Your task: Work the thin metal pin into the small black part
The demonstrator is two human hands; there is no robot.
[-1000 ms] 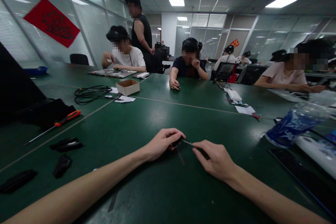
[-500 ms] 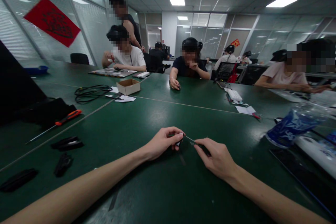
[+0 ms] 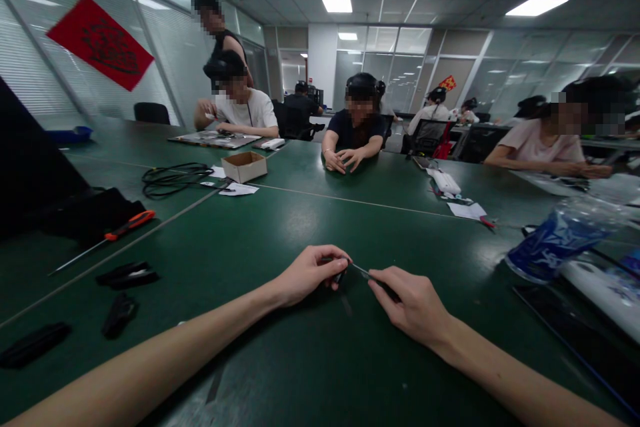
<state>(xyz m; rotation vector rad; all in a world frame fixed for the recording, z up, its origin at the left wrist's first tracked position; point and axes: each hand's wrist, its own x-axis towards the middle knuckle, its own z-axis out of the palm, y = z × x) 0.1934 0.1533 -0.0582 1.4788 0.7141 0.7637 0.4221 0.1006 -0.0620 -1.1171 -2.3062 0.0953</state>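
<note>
Head view. Left hand [image 3: 309, 276]: curled, thumb and fingertips pinching a small dark piece [image 3: 341, 274]. Right hand [image 3: 411, 302]: thumb and forefinger pinching a dark grip [image 3: 386, 289], the exact hold partly hidden. A slim metal shaft [image 3: 361, 271] bridges the narrow gap between them, its long axis running crosswise to the view and sloping slightly down toward the right hand; its far end meets the small dark piece, close above the table.

Dark green table [image 3: 300, 230]: bare stretch ahead of and below both hands, open room on either side. To the left, well apart: an orange-handled screwdriver [image 3: 131, 225] and a black piece [image 3: 120, 315]. To the right: a clear bag with blue print [image 3: 559, 243] and a dark tablet [image 3: 570, 333]. Beyond: a cardboard box [image 3: 244, 167] and coiled black cable [image 3: 175, 180].
</note>
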